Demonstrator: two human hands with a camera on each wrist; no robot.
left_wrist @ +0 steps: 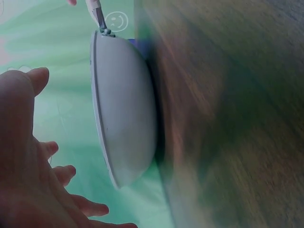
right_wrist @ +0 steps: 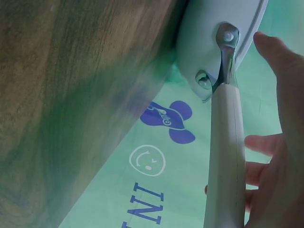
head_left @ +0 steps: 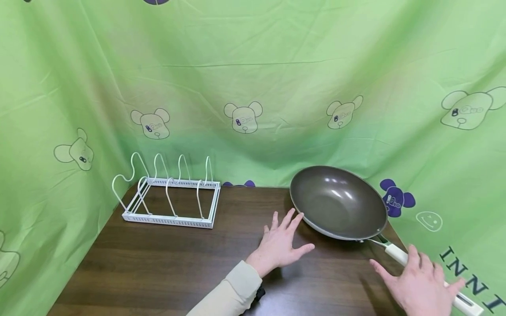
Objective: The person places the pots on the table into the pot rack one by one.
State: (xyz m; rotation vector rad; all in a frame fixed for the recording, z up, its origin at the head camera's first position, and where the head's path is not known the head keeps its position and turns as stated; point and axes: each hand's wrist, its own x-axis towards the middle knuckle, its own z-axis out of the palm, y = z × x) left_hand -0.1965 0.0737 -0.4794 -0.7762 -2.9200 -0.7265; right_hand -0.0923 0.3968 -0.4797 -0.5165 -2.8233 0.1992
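A wok (head_left: 337,204) with a dark inside and a pale outside stands at the back right of the table. Its white handle (right_wrist: 225,156) points toward the front right. Over that handle my right hand (head_left: 424,285) is spread, thumb apart; in the right wrist view its fingertips lie right at the handle's side. My left hand (head_left: 278,245), fingers splayed, is near the wok's front left edge and holds nothing. In the left wrist view, the pale side of the wok (left_wrist: 126,109) shows beyond the left hand's spread fingers (left_wrist: 90,206).
A white wire rack (head_left: 170,220) with upright loops stands at the back left of the brown table (head_left: 158,259). Green printed cloth (head_left: 245,66) hangs behind and along both sides. A small black object (head_left: 258,295) shows by the left sleeve.
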